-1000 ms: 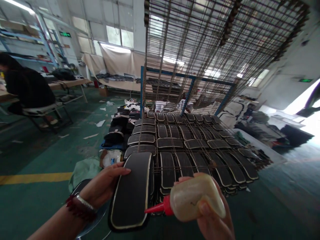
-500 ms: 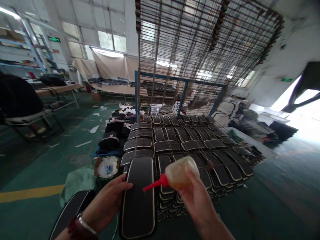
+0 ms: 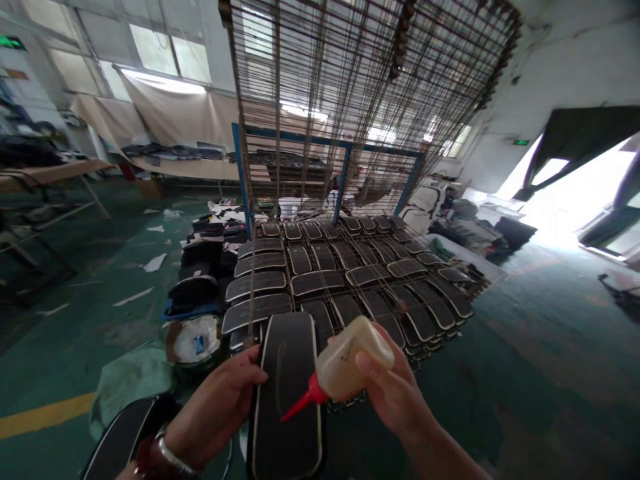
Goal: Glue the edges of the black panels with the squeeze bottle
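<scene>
- Our left hand (image 3: 220, 417) fingers clamp the black pad (image 3: 287, 400) by its left edge.
- Our right hand (image 3: 395, 397) fingers squeeze the glue bottle (image 3: 350, 363), red nozzle on the pad.
- Glue line partly laid; many edged pads fill the rack (image 3: 345, 277).

A person's left hand (image 3: 220, 410) steadies a black, pale-edged oblong panel (image 3: 287, 393) while the right hand (image 3: 395, 393) tips a glue bottle (image 3: 350, 360) (red nozzle touching the panel's face) before a wire rack (image 3: 345, 273) laden with similar panels.
</scene>
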{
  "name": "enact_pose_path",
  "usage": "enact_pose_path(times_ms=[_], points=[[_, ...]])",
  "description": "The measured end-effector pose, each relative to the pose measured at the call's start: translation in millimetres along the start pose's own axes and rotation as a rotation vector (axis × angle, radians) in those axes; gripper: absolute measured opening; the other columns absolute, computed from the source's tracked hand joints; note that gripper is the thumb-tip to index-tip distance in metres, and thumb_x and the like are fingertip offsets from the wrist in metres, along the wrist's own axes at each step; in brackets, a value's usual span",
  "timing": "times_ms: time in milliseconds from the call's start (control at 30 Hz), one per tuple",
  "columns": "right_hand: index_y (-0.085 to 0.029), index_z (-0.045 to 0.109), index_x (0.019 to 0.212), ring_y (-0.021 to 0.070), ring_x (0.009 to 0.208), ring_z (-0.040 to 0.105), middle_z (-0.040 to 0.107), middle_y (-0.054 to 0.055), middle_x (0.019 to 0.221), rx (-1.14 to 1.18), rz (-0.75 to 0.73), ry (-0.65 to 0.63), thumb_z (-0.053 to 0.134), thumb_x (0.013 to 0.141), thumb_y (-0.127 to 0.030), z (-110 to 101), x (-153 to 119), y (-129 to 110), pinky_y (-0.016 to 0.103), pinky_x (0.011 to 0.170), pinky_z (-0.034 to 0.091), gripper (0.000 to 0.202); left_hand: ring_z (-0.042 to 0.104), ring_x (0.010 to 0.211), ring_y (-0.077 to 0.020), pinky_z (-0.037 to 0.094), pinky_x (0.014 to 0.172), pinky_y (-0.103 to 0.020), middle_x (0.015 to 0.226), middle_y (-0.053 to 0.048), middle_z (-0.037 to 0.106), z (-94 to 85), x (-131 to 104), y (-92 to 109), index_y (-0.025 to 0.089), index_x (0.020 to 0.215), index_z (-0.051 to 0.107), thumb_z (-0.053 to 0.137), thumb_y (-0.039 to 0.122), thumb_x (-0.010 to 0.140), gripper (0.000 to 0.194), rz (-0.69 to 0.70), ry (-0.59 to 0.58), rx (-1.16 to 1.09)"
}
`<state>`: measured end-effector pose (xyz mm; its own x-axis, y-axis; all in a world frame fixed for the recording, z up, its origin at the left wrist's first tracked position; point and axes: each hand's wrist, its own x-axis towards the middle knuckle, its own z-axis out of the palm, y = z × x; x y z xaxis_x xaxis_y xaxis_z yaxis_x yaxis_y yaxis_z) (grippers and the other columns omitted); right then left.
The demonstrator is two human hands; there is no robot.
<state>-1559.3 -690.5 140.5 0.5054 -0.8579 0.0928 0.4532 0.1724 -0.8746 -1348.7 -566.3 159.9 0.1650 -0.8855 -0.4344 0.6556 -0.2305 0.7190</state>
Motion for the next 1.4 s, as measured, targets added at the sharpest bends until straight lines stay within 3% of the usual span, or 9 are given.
enact_pose_path(times_ms=[267, 467, 567, 667, 767, 900, 1033, 1267, 1400], points=[[-0.025, 0.067, 0.125, 0.0367, 0.111, 0.068, 0.072, 0.015, 0.124, -0.072, -0.249, 0.049, 0.091, 0.087, -0.037, -27, 16, -20, 0.048, 0.093, 0.058, 0.047, 0.081, 0.086, -0.0285, 0.063, 0.070, -0.036, 0.099, -0.011, 0.085, 12.1, 12, -4, 0.014, 0.112, 0.074, 0.068, 0.006, 0.077, 0.035, -0.089, -0.072, 0.018], [-0.020, 0.072, 0.122, 0.0338, 0.103, 0.072, 0.075, 0.015, 0.114, 0.170, 0.132, 0.045, 0.094, 0.085, -0.041, -67, -2, -5, 0.047, 0.088, 0.061, 0.048, 0.081, 0.090, -0.0300, 0.062, 0.066, -0.032, 0.103, -0.012, 0.085, 26.2, 41, -20, 0.014, 0.127, 0.070, 0.070, 0.001, 0.073, 0.055, -0.085, 0.046, 0.039], [-0.014, 0.074, 0.110, 0.0300, 0.094, 0.075, 0.076, 0.019, 0.109, 0.395, 0.298, 0.179, 0.100, 0.077, -0.045, -96, 0, -15, 0.040, 0.083, 0.063, 0.052, 0.081, 0.096, -0.0328, 0.065, 0.075, -0.036, 0.103, -0.013, 0.085, 42.0, 59, -29, 0.012, 0.126, 0.070, 0.071, 0.001, 0.072, 0.055, -0.071, 0.055, -0.014], [-0.010, 0.072, 0.108, 0.0299, 0.084, 0.076, 0.071, 0.028, 0.118, 0.597, 0.408, 0.322, 0.111, 0.059, -0.035, -126, 6, -27, 0.035, 0.071, 0.065, 0.068, 0.080, 0.100, -0.0348, 0.064, 0.085, -0.043, 0.102, -0.015, 0.085, 64.6, 79, -41, 0.010, 0.124, 0.071, 0.072, 0.005, 0.076, 0.048, -0.083, 0.032, -0.024], [-0.005, 0.072, 0.102, 0.0300, 0.073, 0.075, 0.071, 0.032, 0.112, 0.713, 0.498, 0.304, 0.114, 0.052, -0.034, -153, 10, -28, 0.034, 0.063, 0.065, 0.072, 0.079, 0.105, -0.0360, 0.061, 0.093, -0.047, 0.102, -0.015, 0.084, 91.2, 108, -62, 0.012, 0.115, 0.074, 0.072, 0.007, 0.077, 0.038, -0.176, -0.056, -0.031], [-0.002, 0.073, 0.090, 0.0305, 0.069, 0.074, 0.075, 0.023, 0.084, 0.734, 0.466, 0.290, 0.112, 0.052, -0.043, -192, 13, -26, 0.034, 0.061, 0.065, 0.068, 0.076, 0.111, -0.0387, 0.057, 0.100, -0.051, 0.094, -0.014, 0.084, 129.0, 153, -97, 0.014, 0.092, 0.079, 0.067, 0.005, 0.067, 0.029, -0.258, -0.234, -0.045], [-0.007, 0.075, 0.090, 0.0301, 0.070, 0.074, 0.077, 0.018, 0.085, 0.797, 0.401, 0.367, 0.113, 0.052, -0.036, -241, 14, -36, 0.033, 0.060, 0.066, 0.061, 0.071, 0.119, -0.0394, 0.053, 0.105, -0.051, 0.096, -0.016, 0.083, 163.7, 185, -123, 0.013, 0.095, 0.080, 0.069, 0.011, 0.068, 0.029, -0.275, -0.317, 0.008], [-0.004, 0.074, 0.104, 0.0321, 0.084, 0.077, 0.076, 0.022, 0.102, 0.979, 0.317, 0.366, 0.108, 0.065, -0.017, -313, 12, -58, 0.038, 0.071, 0.069, 0.053, 0.077, 0.104, -0.0342, 0.058, 0.091, -0.041, 0.115, -0.012, 0.082, 227.1, 205, -147, 0.018, 0.119, 0.078, 0.073, -0.001, 0.053, 0.069, -0.227, -0.526, 0.140], [-0.008, 0.072, 0.108, 0.0319, 0.084, 0.076, 0.077, 0.018, 0.106, 0.999, 0.276, 0.329, 0.104, 0.072, -0.019, -335, 13, -68, 0.039, 0.065, 0.070, 0.049, 0.070, 0.123, -0.0361, 0.055, 0.099, -0.043, 0.130, -0.013, 0.078, 268.9, 198, -147, 0.020, 0.127, 0.075, 0.073, 0.000, 0.054, 0.076, -0.201, -0.509, 0.129]])
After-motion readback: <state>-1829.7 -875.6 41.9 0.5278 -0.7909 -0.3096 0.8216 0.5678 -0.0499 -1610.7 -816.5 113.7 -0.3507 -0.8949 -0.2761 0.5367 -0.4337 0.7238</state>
